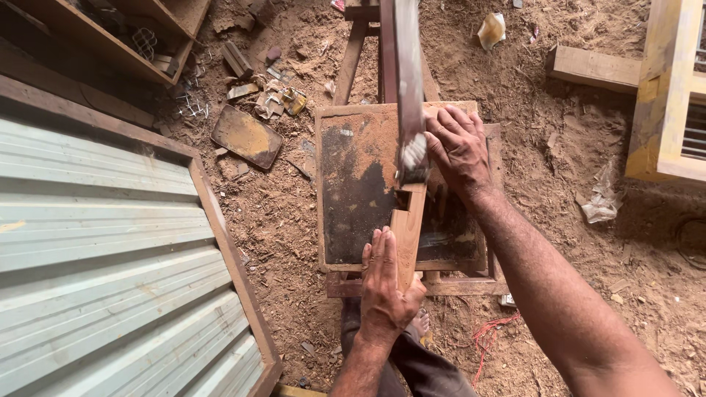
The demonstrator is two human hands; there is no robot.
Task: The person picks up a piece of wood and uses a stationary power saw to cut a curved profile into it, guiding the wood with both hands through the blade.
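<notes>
Your left hand (384, 290) lies flat, fingers together and straight, thumb hooked round the near end of the pale, narrow wooden strip (407, 239), pressing it down so that it cannot shift; the strip lies lengthwise across the dark, dust-caked square wooden work stand (357, 184); your right hand (457, 151) closes against the long dark tool or batten (406, 81), blurred with motion, whose lower end meets the strip's notched far end, though how your fingers wrap it I cannot tell; a grey corrugated metal sheet in a wooden frame (95, 242) lies to your left; sawdust (559, 147) covers the ground, a sign of cutting here
</notes>
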